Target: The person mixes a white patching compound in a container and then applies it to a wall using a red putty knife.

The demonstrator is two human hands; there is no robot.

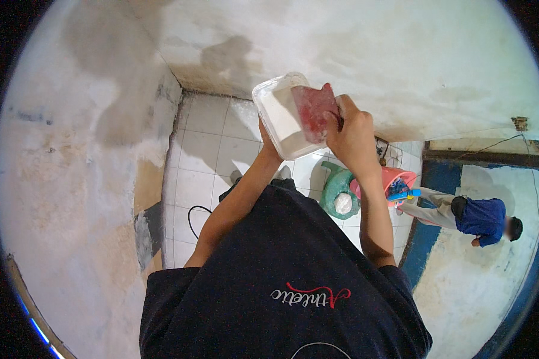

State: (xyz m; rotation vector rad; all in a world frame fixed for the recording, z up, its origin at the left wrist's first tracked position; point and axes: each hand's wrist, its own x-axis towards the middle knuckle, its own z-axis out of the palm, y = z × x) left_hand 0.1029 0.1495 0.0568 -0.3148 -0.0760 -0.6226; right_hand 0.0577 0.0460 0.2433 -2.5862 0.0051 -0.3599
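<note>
My left hand (268, 140) grips the side of a translucent plastic tub (280, 113) that holds white paste, raised in front of my body near the middle of the view. My right hand (348, 134) is closed on a flat red scraper (311, 110) smeared with white, which is held over the right part of the tub and hides some of the paste.
Patchy white walls (84, 167) rise around a white tiled floor (197, 143). Below my hands lie a green item (330, 185) with a white bundle, and a pink basin (395, 176) holding blue items. At right, a co-worker in blue (479, 218) is at a partly painted wall.
</note>
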